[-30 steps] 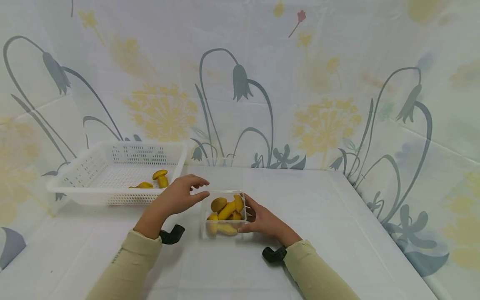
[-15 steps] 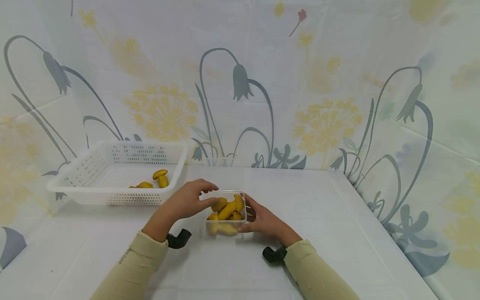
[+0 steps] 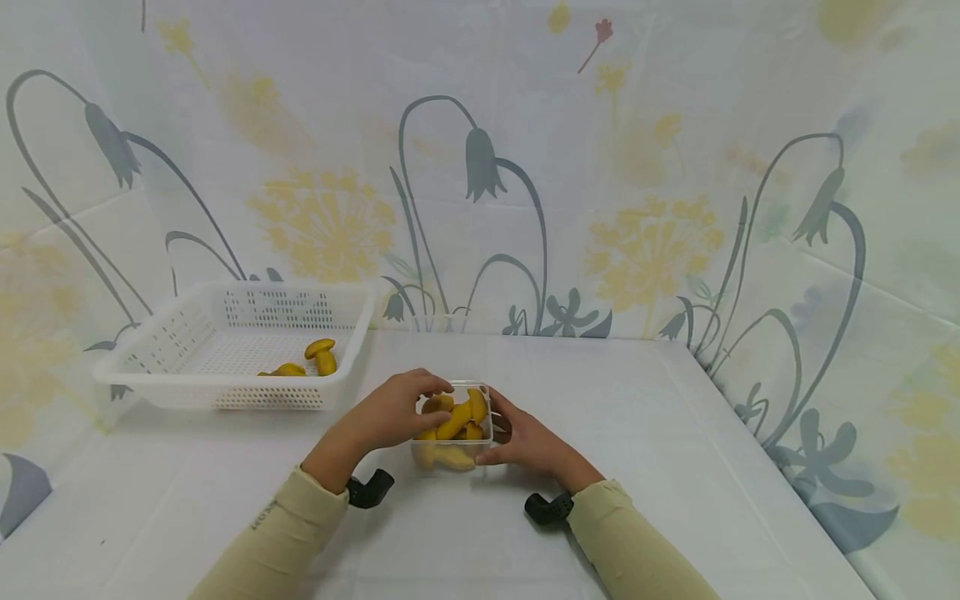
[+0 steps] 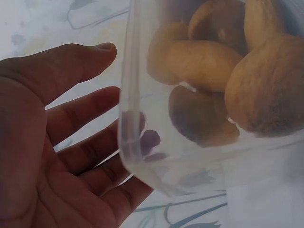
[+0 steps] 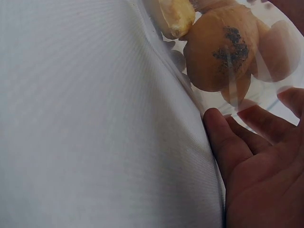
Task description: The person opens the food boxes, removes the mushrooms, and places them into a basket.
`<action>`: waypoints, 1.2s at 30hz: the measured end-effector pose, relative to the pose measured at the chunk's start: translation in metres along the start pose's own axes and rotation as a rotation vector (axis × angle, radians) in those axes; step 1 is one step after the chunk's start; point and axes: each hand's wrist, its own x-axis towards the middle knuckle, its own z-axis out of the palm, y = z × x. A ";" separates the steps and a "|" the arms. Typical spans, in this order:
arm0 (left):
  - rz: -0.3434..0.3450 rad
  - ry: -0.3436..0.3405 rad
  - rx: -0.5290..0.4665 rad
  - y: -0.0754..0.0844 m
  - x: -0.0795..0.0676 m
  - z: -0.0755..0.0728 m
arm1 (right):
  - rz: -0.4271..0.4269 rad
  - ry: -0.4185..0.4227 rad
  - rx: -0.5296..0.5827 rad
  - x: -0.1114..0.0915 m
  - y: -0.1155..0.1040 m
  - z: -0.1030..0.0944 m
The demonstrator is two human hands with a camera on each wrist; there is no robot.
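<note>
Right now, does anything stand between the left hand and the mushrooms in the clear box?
From the side, yes: in the left wrist view, the wall of the clear box stands between some fingers of the left hand and the mushrooms. From above, no visible cover blocks them.

A clear plastic box [image 3: 450, 442] with squared corners and thin, see-through walls stands upright on the white worktop [image 3: 637, 417]. Inside, plump yellow-brown mushrooms [image 3: 459, 419] with rounded caps and thick stems lie heaped at different angles, some visible through the front wall; one shows a dark, speckled patch.
</note>
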 end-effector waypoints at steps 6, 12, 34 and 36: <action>-0.014 -0.006 0.037 0.000 0.003 0.007 | -0.001 0.000 -0.001 0.000 0.000 0.000; -0.043 -0.007 0.095 0.003 0.003 0.011 | -0.002 0.003 -0.003 0.000 0.001 0.001; -0.048 -0.012 0.232 0.005 0.009 0.019 | 0.005 0.001 0.003 0.000 0.001 0.000; -0.057 -0.014 0.238 0.007 0.008 0.019 | 0.008 0.001 0.007 0.000 0.001 0.000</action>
